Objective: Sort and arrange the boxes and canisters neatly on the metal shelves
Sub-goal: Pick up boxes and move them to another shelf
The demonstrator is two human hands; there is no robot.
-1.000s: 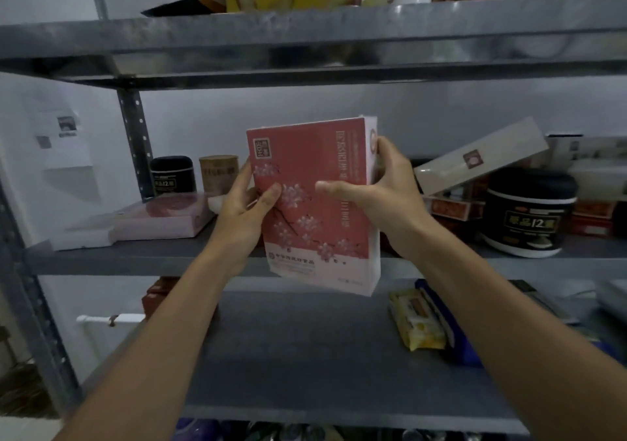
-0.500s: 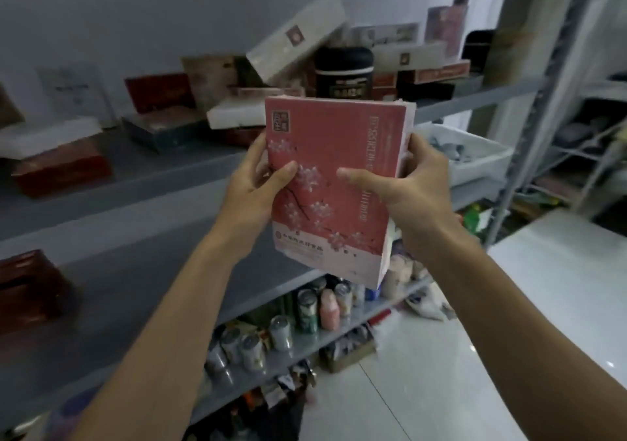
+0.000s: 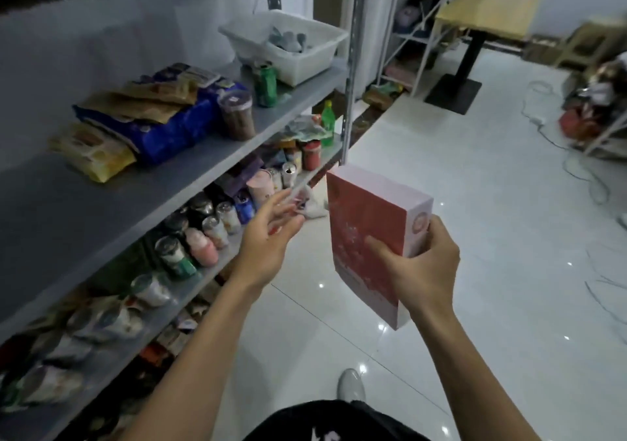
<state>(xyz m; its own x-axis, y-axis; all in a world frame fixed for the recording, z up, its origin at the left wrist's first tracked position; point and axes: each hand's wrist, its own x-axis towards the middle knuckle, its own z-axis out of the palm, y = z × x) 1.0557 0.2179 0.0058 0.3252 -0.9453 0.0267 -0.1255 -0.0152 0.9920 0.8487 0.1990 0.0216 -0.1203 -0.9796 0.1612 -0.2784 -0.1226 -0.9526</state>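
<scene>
A tall pink box (image 3: 366, 223) with a flower print hangs upright over the white floor, to the right of the metal shelves (image 3: 112, 203). My right hand (image 3: 422, 264) grips its lower right side, thumb across the front and fingers behind the white edge. My left hand (image 3: 271, 233) is off the box, fingers relaxed and spread, in the air in front of the low shelf of cans (image 3: 210, 223). The box's back face is hidden.
The grey middle shelf carries a blue packet pile (image 3: 159, 115), a yellow snack bag (image 3: 95, 150), a brown jar (image 3: 237, 115), a green can (image 3: 265, 82) and a white tub (image 3: 288, 43). Cans and bottles crowd the lower shelf. A table (image 3: 485, 9) and cables (image 3: 559, 128) stand at right.
My left hand has let go of the pink box, which now sits in my right hand alone. The box has come down and away from the shelves as my view swung right and downward.
</scene>
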